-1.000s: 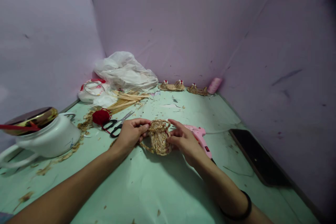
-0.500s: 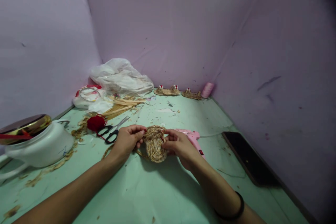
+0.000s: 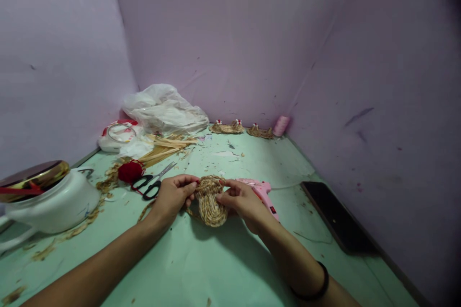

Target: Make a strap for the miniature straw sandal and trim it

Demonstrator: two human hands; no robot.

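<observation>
A small braided straw slipper (image 3: 212, 208) is held up over the table between my two hands, its rounded end pointing toward me. My left hand (image 3: 176, 196) pinches its left edge near the top band. A loose braided cord (image 3: 144, 211) trails out past my left wrist. On the other side, the fingers of my right hand (image 3: 245, 201) grip the slipper's right edge. Just behind my right hand lies a pink glue gun (image 3: 264, 189), partly covered by it. Black-handled scissors (image 3: 153, 184) rest beside my left hand.
Left of the scissors sits a ball of red yarn (image 3: 130, 171), near straw strips (image 3: 162, 151). A white pot (image 3: 54, 206) stands at left, a plastic bag (image 3: 165, 108) at back. Finished small slippers (image 3: 226, 128) and a pink thread spool (image 3: 281, 125) line the wall. A phone (image 3: 336, 216) lies right.
The view has tilted and shifted slightly, so everything sits a little lower and further left. Both hands keep their hold on the slipper, which has barely turned.
</observation>
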